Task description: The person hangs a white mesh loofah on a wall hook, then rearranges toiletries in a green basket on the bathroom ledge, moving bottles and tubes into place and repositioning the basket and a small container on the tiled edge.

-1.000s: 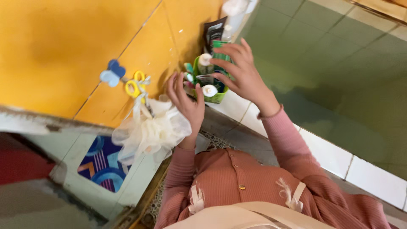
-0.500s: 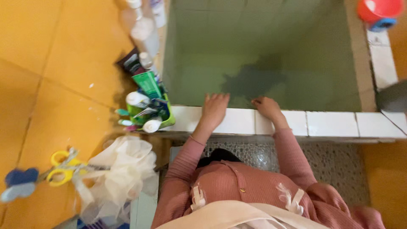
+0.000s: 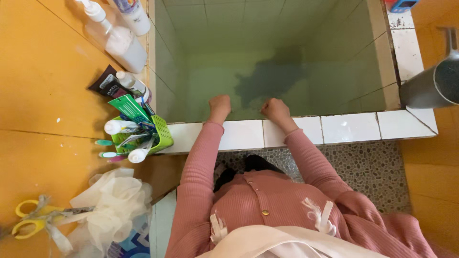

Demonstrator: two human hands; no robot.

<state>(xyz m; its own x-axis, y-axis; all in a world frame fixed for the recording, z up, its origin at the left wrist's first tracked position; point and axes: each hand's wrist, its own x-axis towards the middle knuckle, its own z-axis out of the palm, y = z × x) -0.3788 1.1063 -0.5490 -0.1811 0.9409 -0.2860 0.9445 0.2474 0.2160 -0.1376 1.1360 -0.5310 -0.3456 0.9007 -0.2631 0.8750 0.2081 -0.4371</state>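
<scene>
On the white tiled rim of the water tank, both hands are rested, left hand and right hand curled loosely, nothing held; green basket sits just left.

My pink top

Ribbed long sleeves, small buttons down my front, white bows, cream cloth at the bottom edge.

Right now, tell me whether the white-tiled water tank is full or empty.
Partly full: the white-tiled tank holds greenish water below the rim, mirroring a dark silhouette. Both hands, left and right, grip its edge.
</scene>
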